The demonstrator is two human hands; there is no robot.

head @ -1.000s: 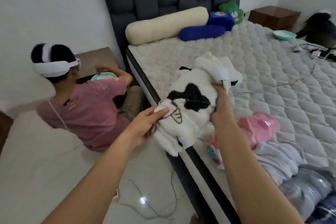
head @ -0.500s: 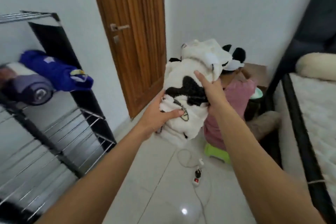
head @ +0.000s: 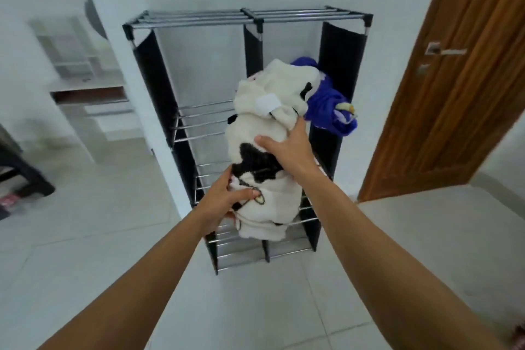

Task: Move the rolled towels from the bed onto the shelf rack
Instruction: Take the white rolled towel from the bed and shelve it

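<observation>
Both hands [head: 255, 176] gripping towel [head: 264, 133], shelf rack [head: 199, 65] ahead

White rolled towel [head: 264, 133] hides mid part of shelf rack [head: 250, 18] & half of blue towel [head: 329, 105]. Upper-left furniture [head: 82, 65] blurred. Door [head: 466, 71] cut off at right edge.

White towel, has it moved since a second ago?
Yes. The white towel, held by both hands, has left the bed and is now in front of the rack.

White towel [head: 261, 128] with black patches, blue towel [head: 326, 102], black-and-silver shelf rack [head: 159, 77], brown door [head: 454, 94]
</observation>
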